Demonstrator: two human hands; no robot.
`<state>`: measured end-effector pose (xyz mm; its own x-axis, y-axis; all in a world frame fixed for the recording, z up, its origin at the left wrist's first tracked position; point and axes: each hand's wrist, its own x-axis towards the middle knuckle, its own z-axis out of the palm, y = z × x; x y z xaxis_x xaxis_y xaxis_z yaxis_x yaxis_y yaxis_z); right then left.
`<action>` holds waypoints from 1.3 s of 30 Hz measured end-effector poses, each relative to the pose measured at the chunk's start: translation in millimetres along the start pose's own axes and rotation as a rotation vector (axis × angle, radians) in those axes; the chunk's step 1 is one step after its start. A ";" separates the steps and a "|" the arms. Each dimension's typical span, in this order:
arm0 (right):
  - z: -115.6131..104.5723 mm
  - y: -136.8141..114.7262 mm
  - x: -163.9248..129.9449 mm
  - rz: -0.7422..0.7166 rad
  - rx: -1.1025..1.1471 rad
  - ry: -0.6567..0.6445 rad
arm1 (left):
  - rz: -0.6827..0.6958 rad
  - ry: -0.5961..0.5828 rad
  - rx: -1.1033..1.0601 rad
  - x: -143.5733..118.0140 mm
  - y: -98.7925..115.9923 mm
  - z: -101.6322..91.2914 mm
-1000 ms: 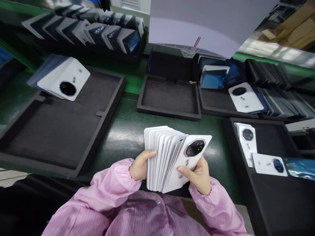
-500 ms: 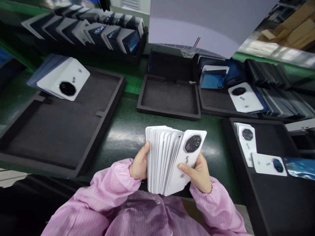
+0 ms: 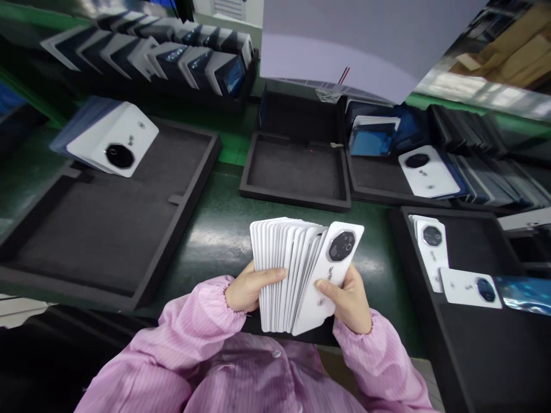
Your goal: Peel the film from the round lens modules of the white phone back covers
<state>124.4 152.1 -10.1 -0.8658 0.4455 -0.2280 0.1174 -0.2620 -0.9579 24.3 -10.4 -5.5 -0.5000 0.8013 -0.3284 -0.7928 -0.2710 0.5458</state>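
Note:
Between my hands is a fanned stack of white phone back covers. The rightmost cover faces up, with a black octagonal camera area and small dark lettering. My left hand grips the stack from the left, its thumb laid across the edges of several covers; its other fingers are behind. My right hand holds the right side, thumb pressed on the face of the top cover, fingers behind it. The stack is held upright and tilted above the dark green table, close to my body.
A large black foam tray with white covers on its far edge lies left. A smaller black tray stands ahead. On the right tray lie white covers. Racks of covers stand at the back.
My left thumb has moved from the stack's left edge onto the cover edges. The fan has spread a little wider, and the rightmost cover has shifted slightly up and right.

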 end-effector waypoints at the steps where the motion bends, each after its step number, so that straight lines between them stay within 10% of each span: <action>1: -0.1 0.0 1.1 0.017 -0.004 0.008 | 0.003 0.014 0.002 1.0 0.2 -0.2; 39: -9.3 4.6 22.2 0.006 0.134 -0.136 | 0.047 0.117 0.188 10.8 -7.8 -9.8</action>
<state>110.3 168.7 -21.2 -0.9240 0.3261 -0.1997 0.0652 -0.3803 -0.9226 21.7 -4.9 -20.9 -0.5810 0.7196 -0.3803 -0.6939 -0.1937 0.6936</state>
